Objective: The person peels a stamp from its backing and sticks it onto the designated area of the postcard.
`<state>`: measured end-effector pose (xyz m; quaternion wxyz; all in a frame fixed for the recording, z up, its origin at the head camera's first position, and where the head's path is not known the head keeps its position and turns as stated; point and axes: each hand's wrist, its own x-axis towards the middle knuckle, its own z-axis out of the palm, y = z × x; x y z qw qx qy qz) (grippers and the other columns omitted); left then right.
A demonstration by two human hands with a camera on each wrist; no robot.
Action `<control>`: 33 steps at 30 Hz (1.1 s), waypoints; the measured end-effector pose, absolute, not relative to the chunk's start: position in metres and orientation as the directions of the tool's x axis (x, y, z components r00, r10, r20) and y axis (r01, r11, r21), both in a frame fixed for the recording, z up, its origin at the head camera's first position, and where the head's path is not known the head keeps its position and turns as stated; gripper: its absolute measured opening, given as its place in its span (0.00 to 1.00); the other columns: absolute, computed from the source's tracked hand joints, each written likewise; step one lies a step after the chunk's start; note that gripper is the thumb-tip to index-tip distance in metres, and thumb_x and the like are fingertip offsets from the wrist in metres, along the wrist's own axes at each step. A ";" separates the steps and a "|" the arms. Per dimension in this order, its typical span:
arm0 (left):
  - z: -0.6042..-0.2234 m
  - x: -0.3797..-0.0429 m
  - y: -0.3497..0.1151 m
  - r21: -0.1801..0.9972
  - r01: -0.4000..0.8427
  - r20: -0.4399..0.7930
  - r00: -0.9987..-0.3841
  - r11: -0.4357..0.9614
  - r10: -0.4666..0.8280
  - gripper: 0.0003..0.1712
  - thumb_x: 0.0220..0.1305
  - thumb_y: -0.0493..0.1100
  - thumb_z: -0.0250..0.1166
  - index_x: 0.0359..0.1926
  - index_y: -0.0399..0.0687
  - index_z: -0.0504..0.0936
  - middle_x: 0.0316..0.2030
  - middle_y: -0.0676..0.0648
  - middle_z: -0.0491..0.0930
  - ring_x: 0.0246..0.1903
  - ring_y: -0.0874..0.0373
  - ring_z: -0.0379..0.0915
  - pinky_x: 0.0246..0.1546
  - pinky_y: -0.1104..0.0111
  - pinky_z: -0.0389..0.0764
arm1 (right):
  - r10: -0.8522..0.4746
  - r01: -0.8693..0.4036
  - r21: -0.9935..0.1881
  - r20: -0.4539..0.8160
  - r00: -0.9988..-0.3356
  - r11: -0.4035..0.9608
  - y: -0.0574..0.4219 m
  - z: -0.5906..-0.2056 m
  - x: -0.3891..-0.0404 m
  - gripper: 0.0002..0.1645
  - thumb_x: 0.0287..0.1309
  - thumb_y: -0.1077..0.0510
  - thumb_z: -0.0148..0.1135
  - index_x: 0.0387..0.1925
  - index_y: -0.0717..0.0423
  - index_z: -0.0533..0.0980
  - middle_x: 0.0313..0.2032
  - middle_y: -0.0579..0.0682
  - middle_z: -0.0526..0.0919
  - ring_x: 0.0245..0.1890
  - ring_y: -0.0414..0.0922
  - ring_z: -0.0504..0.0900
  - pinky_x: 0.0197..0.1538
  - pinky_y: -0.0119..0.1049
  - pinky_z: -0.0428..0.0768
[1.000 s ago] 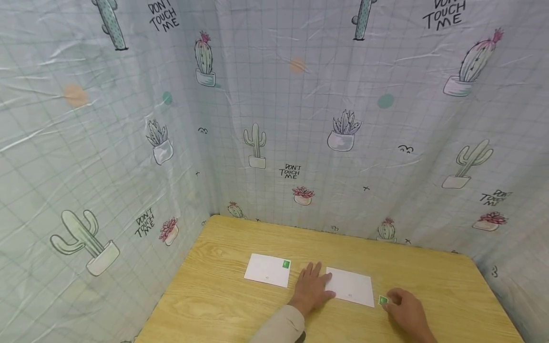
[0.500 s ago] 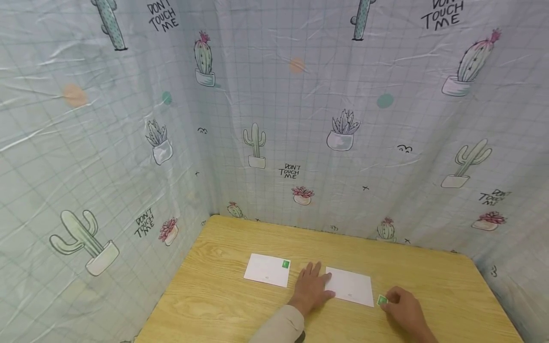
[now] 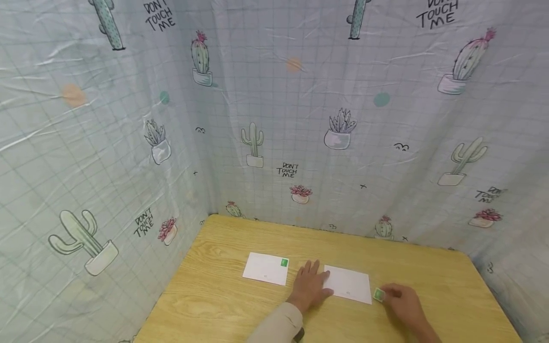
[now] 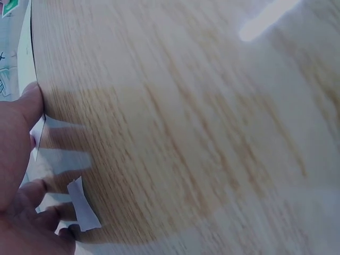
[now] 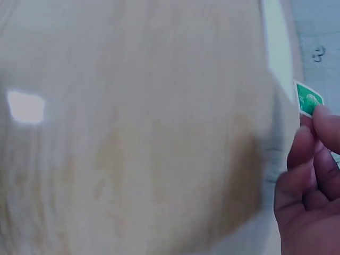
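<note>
"Where does your head camera look from?"

"Up above, farthest off, facing forward and down — it takes in the tabletop [image 3: 223,247], the patterned curtain [image 3: 274,109], my left hand [image 3: 308,288] and my right hand [image 3: 404,303]."

"And the wrist ones?"

"Close over the tabletop: the left view has my left hand at its left edge, the right view my right hand at its right — both head and right wrist see the green stamp [image 5: 309,100]."

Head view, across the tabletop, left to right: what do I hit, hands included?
White card with a green square in its corner → left hand → plain white card → loose green stamp → right hand, which pinches that stamp.
</note>
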<state>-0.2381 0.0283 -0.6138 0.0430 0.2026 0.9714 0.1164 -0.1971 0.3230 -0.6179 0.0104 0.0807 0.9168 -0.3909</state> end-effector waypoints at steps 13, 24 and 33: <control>-0.610 -0.242 0.021 0.308 0.380 -0.070 -0.905 0.872 0.419 0.32 0.74 0.64 0.57 0.75 0.65 0.72 0.81 0.45 0.60 0.81 0.43 0.54 0.80 0.50 0.60 | 0.136 0.226 -0.826 -0.181 -0.974 0.516 0.317 -0.567 -0.196 0.20 0.71 0.58 0.64 0.57 0.68 0.83 0.40 0.52 0.89 0.36 0.40 0.81 0.39 0.34 0.84; -0.596 -0.243 0.020 0.308 0.415 -0.095 -0.882 0.856 0.462 0.33 0.74 0.61 0.60 0.74 0.60 0.73 0.80 0.44 0.62 0.80 0.41 0.56 0.78 0.48 0.63 | 0.096 0.225 -0.845 -0.204 -0.974 0.486 0.316 -0.528 -0.189 0.24 0.71 0.53 0.65 0.58 0.67 0.82 0.44 0.52 0.89 0.38 0.40 0.83 0.44 0.35 0.86; -0.603 -0.246 0.022 0.301 0.457 -0.049 -0.869 0.837 0.493 0.34 0.72 0.63 0.61 0.75 0.64 0.72 0.80 0.46 0.63 0.78 0.40 0.59 0.76 0.50 0.67 | 0.023 0.251 -0.880 -0.264 -0.964 0.405 0.312 -0.504 -0.181 0.25 0.73 0.55 0.62 0.60 0.72 0.79 0.51 0.53 0.87 0.44 0.42 0.85 0.48 0.34 0.87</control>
